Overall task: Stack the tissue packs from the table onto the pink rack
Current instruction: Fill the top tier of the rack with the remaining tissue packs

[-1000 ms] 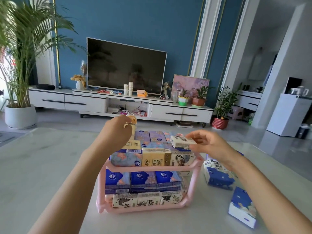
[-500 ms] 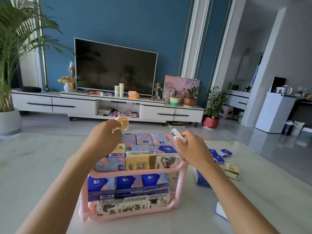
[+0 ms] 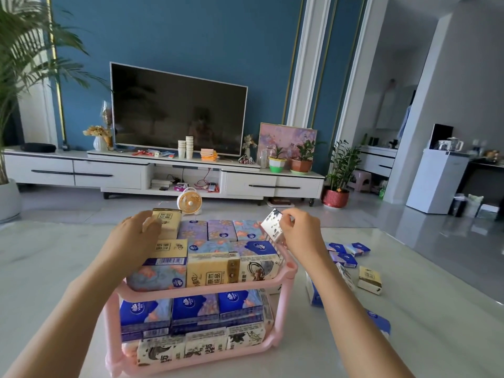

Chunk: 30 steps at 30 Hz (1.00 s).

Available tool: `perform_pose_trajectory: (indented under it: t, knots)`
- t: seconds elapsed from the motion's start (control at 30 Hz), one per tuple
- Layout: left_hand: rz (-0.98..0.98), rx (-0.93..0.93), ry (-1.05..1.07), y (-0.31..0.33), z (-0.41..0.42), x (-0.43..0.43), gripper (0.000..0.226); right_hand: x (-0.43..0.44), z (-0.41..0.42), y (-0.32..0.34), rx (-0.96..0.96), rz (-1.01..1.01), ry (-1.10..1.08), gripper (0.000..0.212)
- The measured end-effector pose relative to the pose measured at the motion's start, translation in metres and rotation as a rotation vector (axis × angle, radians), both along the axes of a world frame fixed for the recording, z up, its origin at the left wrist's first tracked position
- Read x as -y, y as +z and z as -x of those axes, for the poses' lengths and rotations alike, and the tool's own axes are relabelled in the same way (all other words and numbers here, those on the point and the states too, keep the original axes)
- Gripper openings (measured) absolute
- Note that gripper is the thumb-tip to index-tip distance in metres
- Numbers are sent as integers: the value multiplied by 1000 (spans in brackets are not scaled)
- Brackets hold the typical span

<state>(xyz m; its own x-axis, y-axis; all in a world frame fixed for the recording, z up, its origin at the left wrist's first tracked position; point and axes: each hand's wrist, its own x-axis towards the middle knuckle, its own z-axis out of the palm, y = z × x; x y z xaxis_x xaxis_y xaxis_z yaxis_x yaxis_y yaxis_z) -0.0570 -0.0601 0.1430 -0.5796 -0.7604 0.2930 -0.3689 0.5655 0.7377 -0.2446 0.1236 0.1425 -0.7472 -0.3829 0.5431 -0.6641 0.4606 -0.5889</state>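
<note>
Pink rack [image 3: 207, 291], both tiers packed, on marbled living-room table [image 3: 409, 323]. Yellow pack [image 3: 169, 219] at rear left is gripped by left hand [image 3: 136, 230]; tilted white pack [image 3: 272, 223] is pinched by right hand [image 3: 300, 233]. Blue pack [image 3: 312, 293] is half hidden by right forearm [image 3: 346, 304].

Glossy pink plastic rack [image 3: 283, 278]; shiny film-wrapped tissue packs [image 3: 212, 271]; polished marble-look table [image 3: 41, 257].

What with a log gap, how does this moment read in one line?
left hand: grips tan pack at rack top left | right hand: pinches white pack over rack right end | table: loose packs unstacked
</note>
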Motion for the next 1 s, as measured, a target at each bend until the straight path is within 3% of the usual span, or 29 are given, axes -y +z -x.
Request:
perform_pose_trajectory:
  t: [0.13, 0.47, 0.7, 1.0]
  knots:
    - [-21, 17, -7, -3, 0, 2, 45, 9, 0, -2, -23, -2, -54, 19]
    - [-96, -15, -47, -2, 1, -1, 48, 8, -6, -3, -98, -330, 32, 34]
    - [-124, -12, -63, -1, 0, -1, 48, 4, 5, 5, 213, -370, 194, 44]
    - [-171, -13, -83, 0, -1, -1, 47, 3, 6, 3, 182, -373, 264, 41]
